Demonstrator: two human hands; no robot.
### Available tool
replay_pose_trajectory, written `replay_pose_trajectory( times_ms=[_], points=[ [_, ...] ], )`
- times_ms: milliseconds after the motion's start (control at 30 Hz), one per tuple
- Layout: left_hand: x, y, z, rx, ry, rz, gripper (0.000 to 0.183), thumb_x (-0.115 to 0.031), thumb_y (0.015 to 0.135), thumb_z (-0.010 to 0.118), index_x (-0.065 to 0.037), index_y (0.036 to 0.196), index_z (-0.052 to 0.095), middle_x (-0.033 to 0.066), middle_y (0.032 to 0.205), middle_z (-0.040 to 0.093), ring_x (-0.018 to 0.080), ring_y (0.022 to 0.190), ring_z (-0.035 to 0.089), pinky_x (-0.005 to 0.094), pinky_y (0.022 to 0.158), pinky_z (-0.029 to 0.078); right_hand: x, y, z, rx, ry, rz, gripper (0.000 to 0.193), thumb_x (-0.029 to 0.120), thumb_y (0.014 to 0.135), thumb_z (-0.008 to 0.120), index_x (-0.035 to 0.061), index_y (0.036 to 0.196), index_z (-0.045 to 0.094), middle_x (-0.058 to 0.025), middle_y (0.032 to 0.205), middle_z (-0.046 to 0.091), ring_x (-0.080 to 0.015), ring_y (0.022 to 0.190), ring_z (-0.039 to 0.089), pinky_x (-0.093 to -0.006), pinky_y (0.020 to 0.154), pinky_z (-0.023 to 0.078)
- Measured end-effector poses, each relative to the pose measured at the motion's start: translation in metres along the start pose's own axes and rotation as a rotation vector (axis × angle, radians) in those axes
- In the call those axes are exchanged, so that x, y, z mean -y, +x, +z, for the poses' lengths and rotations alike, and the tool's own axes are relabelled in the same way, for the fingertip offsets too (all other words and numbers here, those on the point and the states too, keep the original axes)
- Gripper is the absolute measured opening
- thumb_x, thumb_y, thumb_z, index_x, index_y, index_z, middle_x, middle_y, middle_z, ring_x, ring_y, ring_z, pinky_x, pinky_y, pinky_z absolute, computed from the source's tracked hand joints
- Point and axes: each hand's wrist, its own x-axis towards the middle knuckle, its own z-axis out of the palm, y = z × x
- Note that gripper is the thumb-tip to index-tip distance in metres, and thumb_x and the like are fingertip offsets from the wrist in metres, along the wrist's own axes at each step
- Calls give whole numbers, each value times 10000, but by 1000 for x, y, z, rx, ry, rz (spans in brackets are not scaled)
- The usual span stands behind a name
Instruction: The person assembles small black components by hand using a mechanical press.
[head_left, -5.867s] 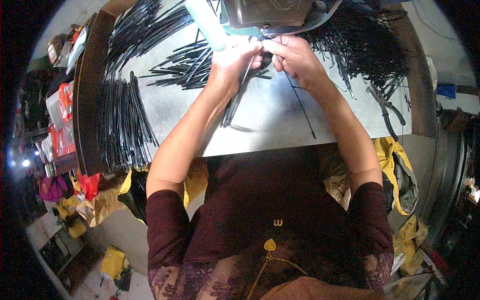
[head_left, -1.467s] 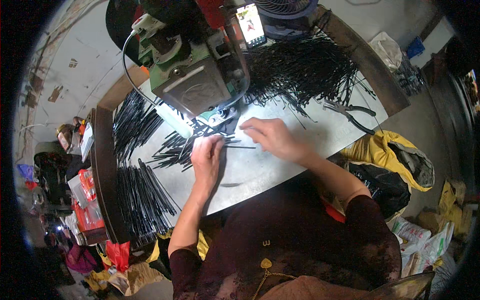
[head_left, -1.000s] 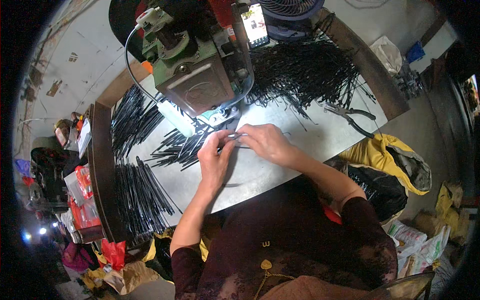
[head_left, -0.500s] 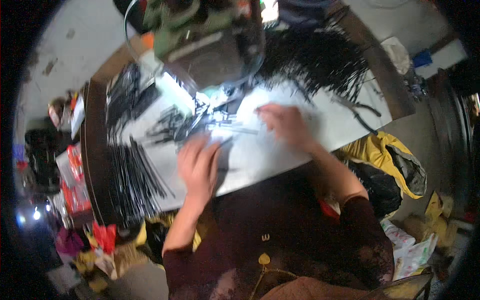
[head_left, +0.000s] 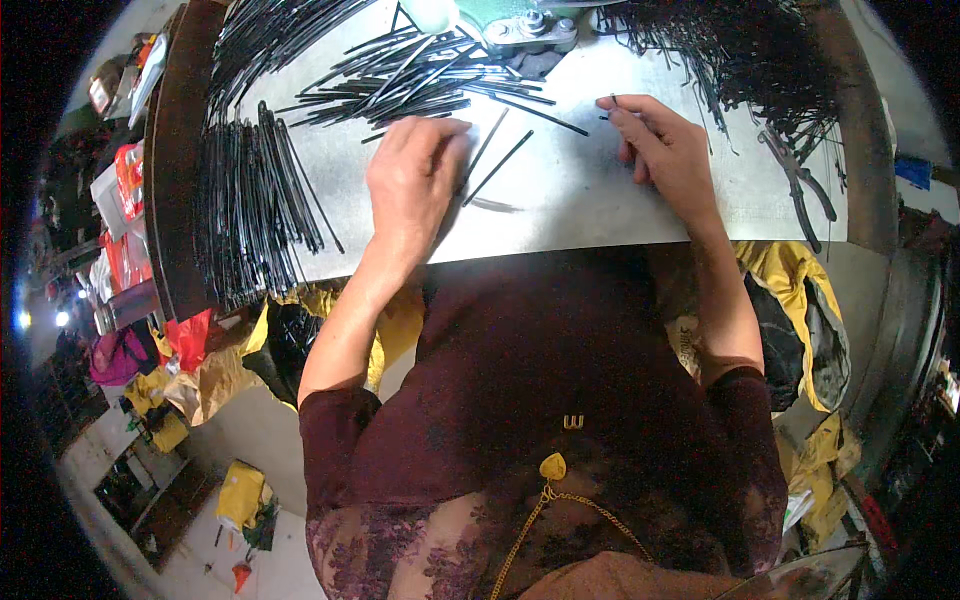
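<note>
My left hand (head_left: 412, 180) rests on the pale metal tabletop (head_left: 590, 215) with its fingers curled down and together. Whatever they may grip is hidden. Two thin black strips (head_left: 500, 167) lie slanted just right of its fingers. Beyond that hand is a loose pile of similar black strips (head_left: 400, 85). My right hand (head_left: 662, 155), farther right, is raised a little and pinches a small, dark, thin piece (head_left: 606, 112) between thumb and forefinger. Only short ends of this piece show.
A green machine (head_left: 530, 28) with a bolted metal plate stands at the far middle. Neatly laid black strips (head_left: 255, 205) fill the left side. At the right are a tangle of thin black pieces (head_left: 745, 60) and dark-handled pliers (head_left: 797, 188). Yellow-and-black bags (head_left: 800, 320) hang below the edge.
The view has shifted, bringing my lap and the table's near edge higher in the picture. Both hands are sharper now. The right fingers now visibly pinch a small dark piece.
</note>
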Motion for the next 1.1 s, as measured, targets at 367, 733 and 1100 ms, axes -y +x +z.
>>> replay_pose_trajectory(
  times_ms=[367,733,1100],
  points=[
    [-13,5,18,63,152,126,74,-19,796,604,-13,813,532,159,828,533,343,786,516,418,675,431,0,6,50,-17,-425,-665,262,200,877,573,54,1085,634,-157,881,668,-312,772,650,-382,666,520],
    [-41,36,8,-44,-1196,-770,165,-16,848,640,-20,992,558,77,859,635,109,697,582,216,686,495,9,5,31,-24,-369,-468,167,212,885,570,47,896,590,-161,744,621,-362,675,613,-439,582,478],
    [-26,48,25,-165,-1255,-784,238,-167,948,514,-46,1152,537,15,867,535,103,770,533,256,759,498,0,4,29,-133,-241,-742,230,141,883,569,41,1084,616,-162,712,622,-307,595,606,-384,565,483]
  ],
)
